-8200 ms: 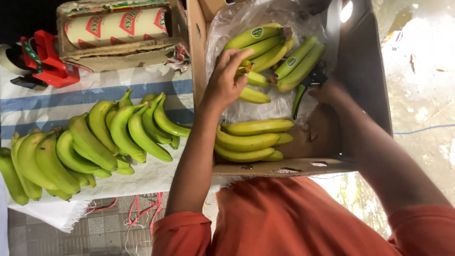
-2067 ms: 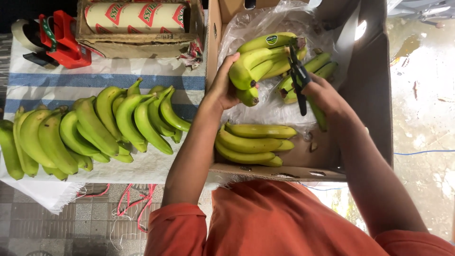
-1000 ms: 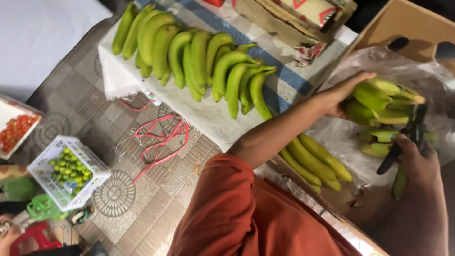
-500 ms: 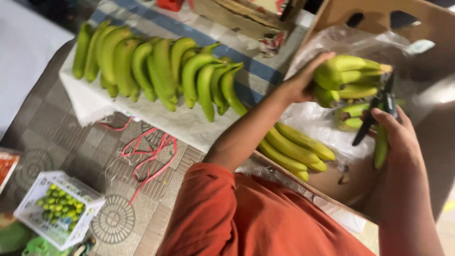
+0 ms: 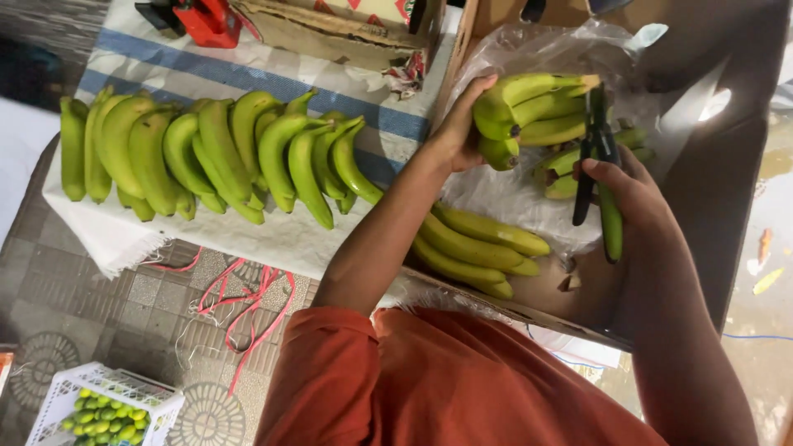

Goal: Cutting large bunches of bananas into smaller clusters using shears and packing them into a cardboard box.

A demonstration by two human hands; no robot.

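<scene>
One banana bunch (image 5: 529,111) (green) — inside left fingers (image 5: 477,92)

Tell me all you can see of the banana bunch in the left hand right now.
The banana bunch is a hand of several green-yellow bananas, smooth-skinned and curved, lying roughly sideways over the plastic liner of the cardboard box. The left hand grips its rounded tip end; its cut crown points toward the black shears held by the right hand. More bananas lie just below it.

The left hand (image 5: 462,124) holds a green banana bunch (image 5: 529,111) while the right hand (image 5: 632,186) grips black cutters (image 5: 593,153) over the cardboard box (image 5: 710,190).
</scene>
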